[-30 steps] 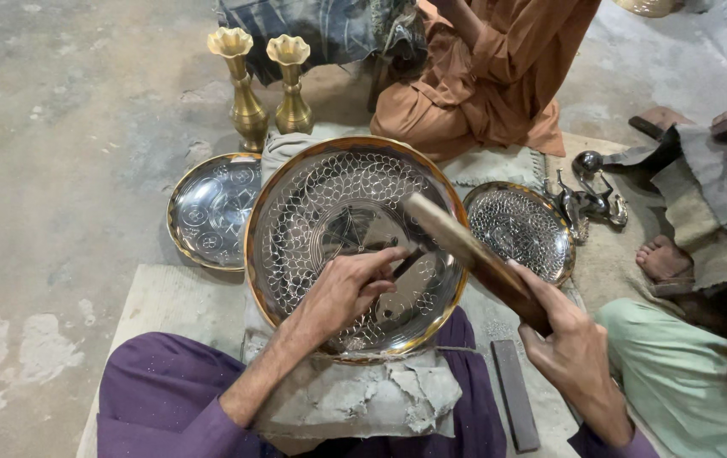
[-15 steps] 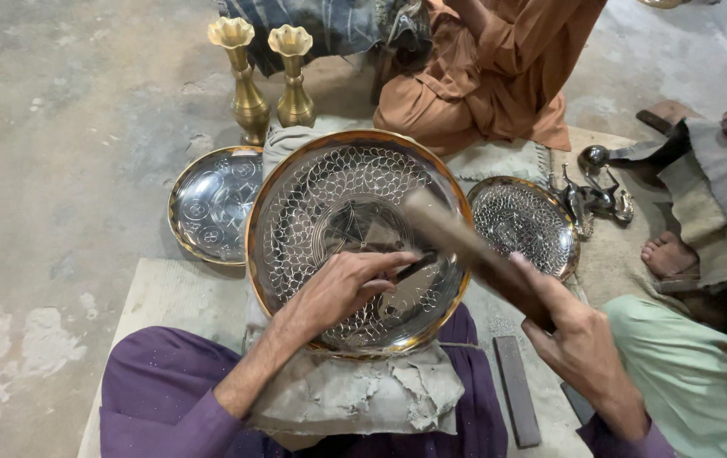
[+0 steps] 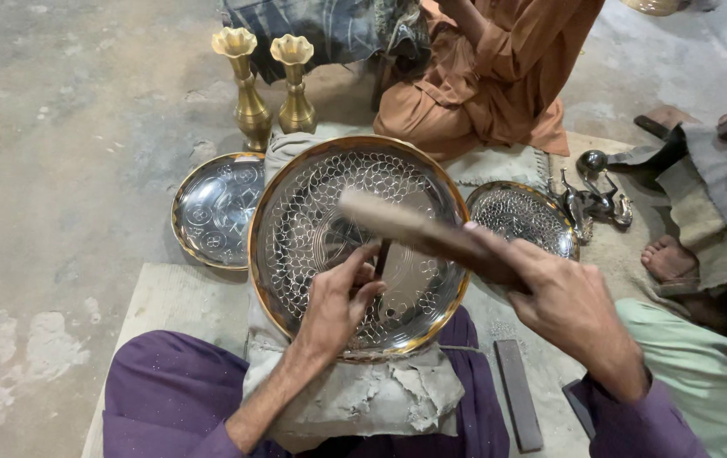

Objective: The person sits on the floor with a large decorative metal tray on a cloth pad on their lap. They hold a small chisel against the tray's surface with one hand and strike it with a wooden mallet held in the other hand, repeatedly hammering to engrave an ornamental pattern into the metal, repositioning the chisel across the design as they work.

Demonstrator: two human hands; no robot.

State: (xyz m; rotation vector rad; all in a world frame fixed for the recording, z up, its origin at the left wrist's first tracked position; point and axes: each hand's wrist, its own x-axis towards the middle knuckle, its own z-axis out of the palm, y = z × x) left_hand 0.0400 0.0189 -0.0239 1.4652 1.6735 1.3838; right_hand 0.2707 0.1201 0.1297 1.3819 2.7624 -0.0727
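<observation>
A large round metal tray (image 3: 313, 212) with an engraved net pattern and a brass rim rests on a grey cloth pad across my lap. My left hand (image 3: 338, 301) lies on the tray and pinches a thin dark chisel (image 3: 383, 257) upright against its surface. My right hand (image 3: 563, 301) grips a wooden mallet (image 3: 414, 229), which is blurred and lies low over the tray, its head near the chisel top.
A smaller engraved plate (image 3: 211, 208) lies left of the tray, another (image 3: 520, 219) to its right. Two brass vases (image 3: 249, 93) stand behind. A person in orange clothes (image 3: 499, 76) sits opposite. Small metal figures (image 3: 592, 199), a dark flat bar (image 3: 520, 394) and someone's bare foot (image 3: 669, 259) are at right.
My right hand has swung the mallet down and leftward toward the chisel. The left hand has stayed on the tray with the chisel.
</observation>
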